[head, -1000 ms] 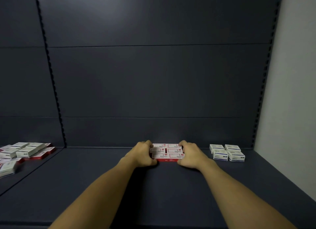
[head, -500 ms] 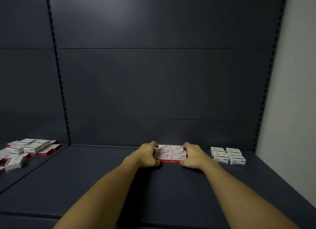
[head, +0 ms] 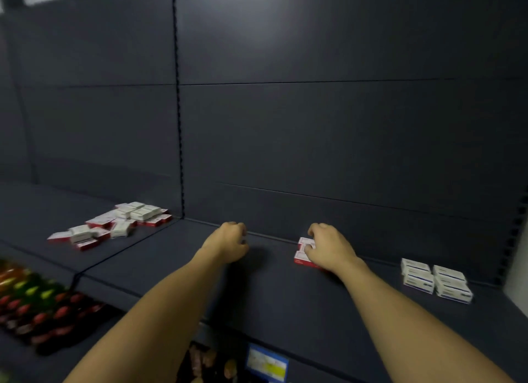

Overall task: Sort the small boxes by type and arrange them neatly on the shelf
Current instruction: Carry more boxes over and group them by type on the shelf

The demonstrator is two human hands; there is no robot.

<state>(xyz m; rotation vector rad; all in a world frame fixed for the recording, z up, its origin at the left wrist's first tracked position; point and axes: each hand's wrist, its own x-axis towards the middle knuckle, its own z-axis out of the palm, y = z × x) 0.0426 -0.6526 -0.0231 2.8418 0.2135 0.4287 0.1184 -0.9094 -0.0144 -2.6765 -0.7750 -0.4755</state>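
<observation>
The right hand [head: 328, 248] is resting over the red-and-white boxes [head: 303, 254] on the shelf [head: 285, 297], fingers curled on them; the left hand [head: 228, 241] is hovering clenched, holding nothing. Blue-and-white boxes [head: 435, 279] are sitting to the right.

On the shelf [head: 285, 311] we see the loose pile of boxes [head: 114, 225] far left, the grouped boxes [head: 435, 279] far right, well apart.

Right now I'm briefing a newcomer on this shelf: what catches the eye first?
The two bare arms reaching in: the right hand rests on the red-and-white boxes mid-shelf, the left hand curled beside it, holding nothing. A jumbled pile of boxes lies far left; neat blue-and-white boxes sit far right.
</observation>
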